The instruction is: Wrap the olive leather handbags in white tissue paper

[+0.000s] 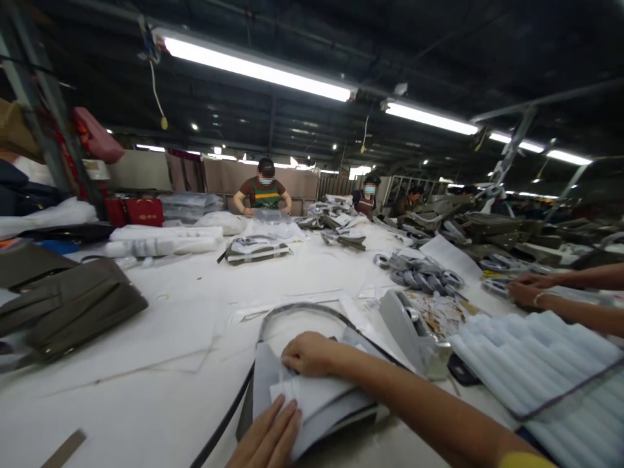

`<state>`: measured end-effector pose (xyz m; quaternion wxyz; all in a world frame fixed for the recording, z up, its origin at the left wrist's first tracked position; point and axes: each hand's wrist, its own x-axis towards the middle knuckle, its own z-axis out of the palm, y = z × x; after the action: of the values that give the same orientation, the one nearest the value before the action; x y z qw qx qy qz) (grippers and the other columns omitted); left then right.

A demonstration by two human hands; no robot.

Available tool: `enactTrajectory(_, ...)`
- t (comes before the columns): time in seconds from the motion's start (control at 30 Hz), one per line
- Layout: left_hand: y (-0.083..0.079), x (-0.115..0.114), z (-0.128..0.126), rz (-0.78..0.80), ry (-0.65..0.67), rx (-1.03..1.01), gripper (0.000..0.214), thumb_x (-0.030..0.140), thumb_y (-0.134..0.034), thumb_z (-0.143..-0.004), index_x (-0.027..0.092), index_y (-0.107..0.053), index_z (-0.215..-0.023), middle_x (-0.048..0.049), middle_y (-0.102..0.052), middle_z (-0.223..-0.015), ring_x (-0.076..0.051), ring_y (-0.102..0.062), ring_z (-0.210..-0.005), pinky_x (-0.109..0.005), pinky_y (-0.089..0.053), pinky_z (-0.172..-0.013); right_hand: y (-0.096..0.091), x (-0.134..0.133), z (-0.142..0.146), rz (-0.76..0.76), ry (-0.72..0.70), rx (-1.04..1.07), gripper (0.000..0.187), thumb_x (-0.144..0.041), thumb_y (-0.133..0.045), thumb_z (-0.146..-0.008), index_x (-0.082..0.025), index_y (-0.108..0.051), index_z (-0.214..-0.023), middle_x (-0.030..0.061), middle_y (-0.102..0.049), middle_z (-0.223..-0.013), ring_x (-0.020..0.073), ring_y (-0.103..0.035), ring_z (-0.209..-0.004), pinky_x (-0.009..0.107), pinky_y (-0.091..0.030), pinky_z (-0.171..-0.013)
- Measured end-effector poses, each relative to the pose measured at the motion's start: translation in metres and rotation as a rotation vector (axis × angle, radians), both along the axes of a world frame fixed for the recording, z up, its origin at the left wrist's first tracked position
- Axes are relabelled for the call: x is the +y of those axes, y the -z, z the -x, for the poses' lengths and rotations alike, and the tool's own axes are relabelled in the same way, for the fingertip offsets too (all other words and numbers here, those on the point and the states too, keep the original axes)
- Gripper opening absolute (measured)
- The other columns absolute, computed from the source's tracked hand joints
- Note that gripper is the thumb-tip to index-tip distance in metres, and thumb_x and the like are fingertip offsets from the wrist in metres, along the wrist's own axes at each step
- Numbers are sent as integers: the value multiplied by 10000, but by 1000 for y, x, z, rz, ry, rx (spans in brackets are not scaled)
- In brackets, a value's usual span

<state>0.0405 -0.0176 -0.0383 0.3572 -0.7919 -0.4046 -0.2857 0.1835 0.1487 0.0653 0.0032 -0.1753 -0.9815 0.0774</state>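
In front of me lies a dark olive handbag with a long black strap (221, 416) and a handle wrapped in grey film (305, 307). White packing sheets (324, 398) cover it. My left hand (270, 432) rests on the near left part of these sheets, fingers stretched out and lying flat. Across the bag's upper part reaches my right hand (309, 354), its fingers curled down and closed at the sheets' far edge. What those fingers pinch is hidden beneath them.
A grey tape dispenser (404, 325) stands right of the bag, beside bundled white foam rolls (546, 364). Wrapped handles (424, 272) are piled behind. A co-worker's hands (531, 289) work at right. Olive bags (82, 302) lie left; another person (266, 192) stands across the table.
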Motion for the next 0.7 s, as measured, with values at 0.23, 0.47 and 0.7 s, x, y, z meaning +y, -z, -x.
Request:
enactTrajectory(0.23,-19,-26,-16,283,-22,-238,412,129,-522,-962,130,-535,-1374,-99,-620,-1357,-228,-567,-1273,-378,-517,-1058,8,-25,-33,175,-11,230,272,-248,-489,-989,-160,-724,-1092,115,-699,-1203,219,-632,-1133,365,-470,-1019)
enactTrajectory(0.47,-23,-26,-18,352,21,-328,454,151,-568,-950,115,-492,-1397,-118,-616,-1358,-241,-547,-1289,-429,-512,-1064,27,-121,-105,-69,-138,625,287,-198,-630,-931,-139,-645,-1212,103,-717,-1145,197,-637,-1099,354,-514,-999)
enactTrajectory(0.7,-24,-27,-19,384,0,-300,498,188,-617,-925,118,-488,-1401,-101,-602,-1381,-239,-528,-1306,-408,-480,-1092,76,-148,-99,-121,-105,534,359,-327,-592,-956,-89,-622,-1223,138,-724,-1107,250,-653,-1058,395,-555,-931)
